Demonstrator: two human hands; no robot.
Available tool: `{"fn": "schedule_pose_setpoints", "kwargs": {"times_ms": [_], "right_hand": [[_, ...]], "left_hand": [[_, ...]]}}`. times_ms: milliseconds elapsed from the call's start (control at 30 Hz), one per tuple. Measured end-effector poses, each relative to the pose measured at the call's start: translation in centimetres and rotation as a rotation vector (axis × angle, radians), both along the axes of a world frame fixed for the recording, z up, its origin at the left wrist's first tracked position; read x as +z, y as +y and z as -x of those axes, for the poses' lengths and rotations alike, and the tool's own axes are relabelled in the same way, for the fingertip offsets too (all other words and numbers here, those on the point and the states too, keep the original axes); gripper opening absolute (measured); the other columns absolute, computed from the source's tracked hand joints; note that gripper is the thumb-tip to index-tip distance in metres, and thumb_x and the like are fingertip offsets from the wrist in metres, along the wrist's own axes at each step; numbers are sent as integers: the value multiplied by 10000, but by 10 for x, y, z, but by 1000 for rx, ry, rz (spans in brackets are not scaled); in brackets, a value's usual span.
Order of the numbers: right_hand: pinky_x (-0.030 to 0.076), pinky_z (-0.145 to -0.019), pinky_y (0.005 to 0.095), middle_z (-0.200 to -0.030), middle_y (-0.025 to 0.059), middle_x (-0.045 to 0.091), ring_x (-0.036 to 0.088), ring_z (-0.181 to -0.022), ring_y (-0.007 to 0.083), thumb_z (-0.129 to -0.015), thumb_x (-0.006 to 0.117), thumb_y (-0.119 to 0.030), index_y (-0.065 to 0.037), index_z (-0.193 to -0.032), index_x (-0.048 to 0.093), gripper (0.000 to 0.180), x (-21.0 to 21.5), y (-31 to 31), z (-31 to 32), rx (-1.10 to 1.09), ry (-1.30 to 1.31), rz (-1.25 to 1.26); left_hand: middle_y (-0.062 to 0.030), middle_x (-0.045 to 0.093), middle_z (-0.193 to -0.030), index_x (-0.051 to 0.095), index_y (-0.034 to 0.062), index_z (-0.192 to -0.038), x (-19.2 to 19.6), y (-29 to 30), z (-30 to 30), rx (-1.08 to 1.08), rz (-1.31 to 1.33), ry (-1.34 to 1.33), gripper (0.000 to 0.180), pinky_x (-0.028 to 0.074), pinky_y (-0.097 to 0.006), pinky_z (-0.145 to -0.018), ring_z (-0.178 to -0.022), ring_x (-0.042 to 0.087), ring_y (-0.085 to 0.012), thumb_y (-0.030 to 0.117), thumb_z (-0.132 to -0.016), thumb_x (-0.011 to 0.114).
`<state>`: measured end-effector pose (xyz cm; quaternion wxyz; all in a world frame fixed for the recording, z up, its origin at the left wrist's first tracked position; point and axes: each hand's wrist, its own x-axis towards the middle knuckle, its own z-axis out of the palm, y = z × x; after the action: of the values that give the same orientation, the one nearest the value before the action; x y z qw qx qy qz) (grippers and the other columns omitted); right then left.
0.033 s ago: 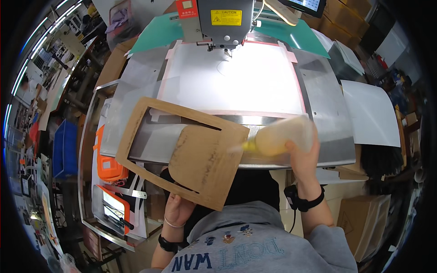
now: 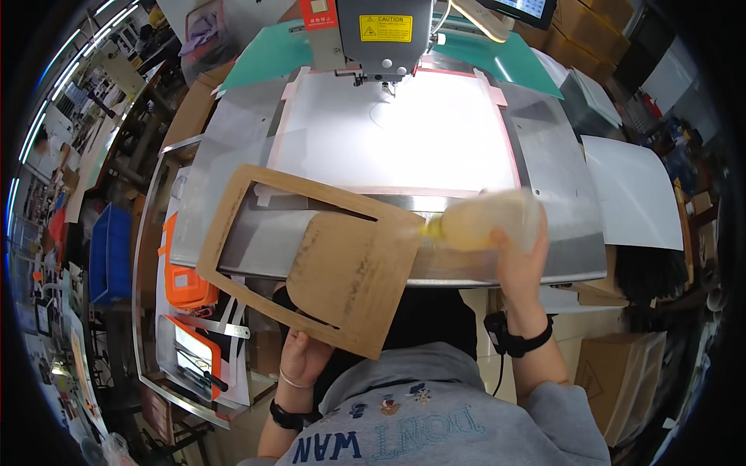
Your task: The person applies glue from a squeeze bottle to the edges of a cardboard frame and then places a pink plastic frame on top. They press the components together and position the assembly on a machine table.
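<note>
A brown board (image 2: 342, 256) with a cut-out frame and a dark-smudged middle flap lies tilted over the front edge of the metal table. My left hand (image 2: 303, 359) grips its lower edge, with the fingers partly hidden underneath. Wrapped in my right hand (image 2: 522, 260) is a translucent squeeze bottle (image 2: 478, 221) holding pale yellowish contents. The bottle lies nearly level, its yellow nozzle end pointing left toward the board's right part. Motion blurs the tip, so I cannot tell whether it touches the board.
Beyond the board, a white sheet edged in pink (image 2: 435, 147) lies under a sewing machine head (image 2: 386, 39). The metal table (image 2: 559, 210) runs around it. Orange-framed items (image 2: 190, 353) and a steel ruler (image 2: 214, 326) sit low on the left. White sheets (image 2: 633, 190) overhang at right.
My right hand and the bottle have shifted slightly up and to the right. The left hand and the board look almost unmoved.
</note>
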<state>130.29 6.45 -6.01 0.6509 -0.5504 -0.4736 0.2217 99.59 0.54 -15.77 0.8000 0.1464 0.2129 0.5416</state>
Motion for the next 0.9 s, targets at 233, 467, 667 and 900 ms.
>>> {"fn": "schedule_pose_setpoints", "kwargs": {"times_ms": [233, 467, 667, 900], "right_hand": [[432, -746, 252, -866, 23, 557, 529, -812, 109, -694, 730, -59, -32, -979, 514, 359, 6, 9, 9, 167, -69, 1], [436, -750, 251, -880, 33, 572, 539, -821, 113, -707, 725, -107, -20, -992, 508, 369, 6, 3, 11, 232, -117, 52], [439, -719, 235, -852, 14, 567, 532, -795, 96, -698, 726, -70, -20, -938, 508, 329, 20, 17, 28, 302, -74, 73], [427, -702, 225, -827, 2, 549, 509, -778, 87, -677, 740, -77, -34, -901, 504, 328, 22, 50, 65, 355, 5, 91]], "left_hand": [[-62, 526, -1204, 455, 99, -1231, -4, 0, 3, -12, -9, -9, 482, 365, -432, -959, -1142, 475, -250, 182, -793, 638], [-76, 502, -1223, 401, 97, -1268, -6, 1, 3, -1, -26, -8, 556, 332, -438, -984, -1151, 462, -258, 162, -771, 640], [-86, 419, -1292, 296, 123, -1331, 10, 10, -1, -5, -28, -121, 692, 306, -444, -999, -1208, 396, -267, 74, -711, 598], [-75, 408, -1303, 235, 137, -1362, 13, 15, -3, -37, -8, -193, 737, 321, -425, -979, -1202, 403, -252, 28, -716, 572]]}}
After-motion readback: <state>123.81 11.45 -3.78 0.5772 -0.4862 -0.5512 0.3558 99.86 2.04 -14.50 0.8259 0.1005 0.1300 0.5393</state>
